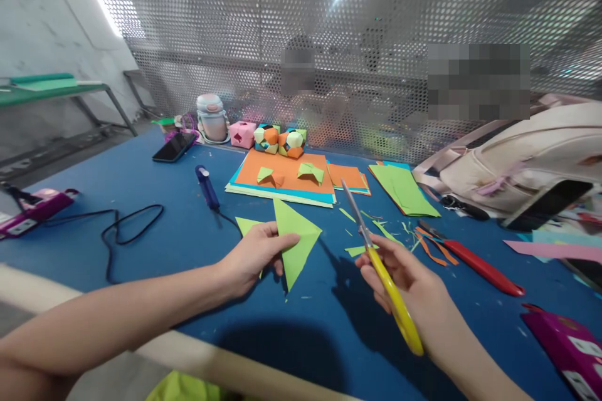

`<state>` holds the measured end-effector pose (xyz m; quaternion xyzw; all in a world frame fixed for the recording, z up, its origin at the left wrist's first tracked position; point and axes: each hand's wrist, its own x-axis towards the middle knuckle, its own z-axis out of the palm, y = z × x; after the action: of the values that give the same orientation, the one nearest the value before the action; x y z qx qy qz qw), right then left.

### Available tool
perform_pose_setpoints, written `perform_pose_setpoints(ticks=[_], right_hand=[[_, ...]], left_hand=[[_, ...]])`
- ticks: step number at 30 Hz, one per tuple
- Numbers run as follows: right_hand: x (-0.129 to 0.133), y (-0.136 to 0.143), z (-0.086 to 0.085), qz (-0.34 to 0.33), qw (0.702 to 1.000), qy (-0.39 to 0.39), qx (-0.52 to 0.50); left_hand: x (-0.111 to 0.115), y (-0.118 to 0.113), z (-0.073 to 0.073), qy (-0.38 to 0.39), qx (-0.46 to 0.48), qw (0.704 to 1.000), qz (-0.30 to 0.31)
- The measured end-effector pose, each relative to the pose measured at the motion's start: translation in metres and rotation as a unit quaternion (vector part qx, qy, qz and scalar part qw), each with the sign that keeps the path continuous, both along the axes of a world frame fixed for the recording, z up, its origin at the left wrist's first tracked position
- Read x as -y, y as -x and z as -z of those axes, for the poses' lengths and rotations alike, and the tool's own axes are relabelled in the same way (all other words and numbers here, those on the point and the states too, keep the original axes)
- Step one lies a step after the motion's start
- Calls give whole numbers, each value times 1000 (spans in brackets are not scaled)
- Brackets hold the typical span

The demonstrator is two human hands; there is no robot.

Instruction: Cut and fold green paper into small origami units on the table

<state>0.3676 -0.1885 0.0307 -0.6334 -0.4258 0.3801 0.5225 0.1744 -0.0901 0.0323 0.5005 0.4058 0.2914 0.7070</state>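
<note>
My left hand (251, 257) is closed on a light green sheet of paper (298, 241), pinched between thumb and fingers. The sheet looks folded, with pointed corners to the top, right and bottom. Behind the hand another green corner shows at the left; whether it belongs to the same sheet I cannot tell. In my right hand (409, 272) is a pair of scissors (392, 301) with yellow handles. Its blades look closed and point up and away, to the right of the paper and apart from it. Green paper scraps (388, 233) lie beyond the right hand.
Orange, blue and green sheets (286, 166) are stacked ahead, bearing small folded pieces. Folded paper cubes (267, 138) and a bottle (214, 118) stand behind. Red-handled scissors (484, 266) lie right, near a bag (522, 156). A phone (174, 147) and black cable (117, 241) lie left.
</note>
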Motion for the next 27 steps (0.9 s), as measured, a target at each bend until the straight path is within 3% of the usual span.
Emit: perform_pose_setpoints(ticks=[5, 13, 20, 24, 27], right_hand=[[-20, 9, -12, 3, 999, -4, -48], [-34, 28, -2, -56, 986, 74, -139], [-31, 2, 10, -16, 996, 22, -87], [-27, -9, 5, 19, 997, 10, -79], [-24, -3, -2, 4, 995, 19, -94]], left_hand=[[5, 1, -3, -25, -25, 998, 44], [6, 1, -4, -33, -47, 997, 60], [1, 2, -2, -7, -47, 998, 48], [1, 1, -2, -21, -54, 997, 45], [3, 0, -1, -24, -50, 997, 61]])
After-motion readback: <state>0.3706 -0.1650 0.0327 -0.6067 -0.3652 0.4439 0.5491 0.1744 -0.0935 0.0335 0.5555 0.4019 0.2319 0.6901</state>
